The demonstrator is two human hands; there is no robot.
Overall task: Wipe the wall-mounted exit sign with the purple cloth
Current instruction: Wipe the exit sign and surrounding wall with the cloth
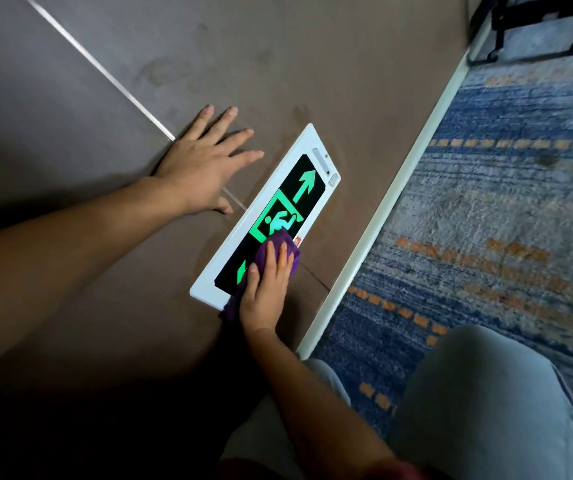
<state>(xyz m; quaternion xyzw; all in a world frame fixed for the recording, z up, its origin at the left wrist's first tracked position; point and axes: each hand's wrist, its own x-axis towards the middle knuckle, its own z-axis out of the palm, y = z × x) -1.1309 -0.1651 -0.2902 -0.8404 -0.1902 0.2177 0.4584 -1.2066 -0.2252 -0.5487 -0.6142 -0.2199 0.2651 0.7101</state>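
The exit sign (297, 183) is a long white-framed panel low on the brown wall, with a black face, a green running figure and green arrows. My right hand (267, 289) presses the purple cloth (286, 245) flat against the sign's near end, covering part of the near arrow. The cloth bunches out above my fingers and below my palm. My left hand (205, 161) lies flat on the wall beside the sign's upper edge, fingers spread, holding nothing.
A white skirting strip (392, 199) runs along the wall's base just beyond the sign. Blue and orange patterned carpet (506, 209) covers the floor. My knees in grey trousers (479, 403) are close to the wall. Black furniture legs (534, 32) stand at the far corner.
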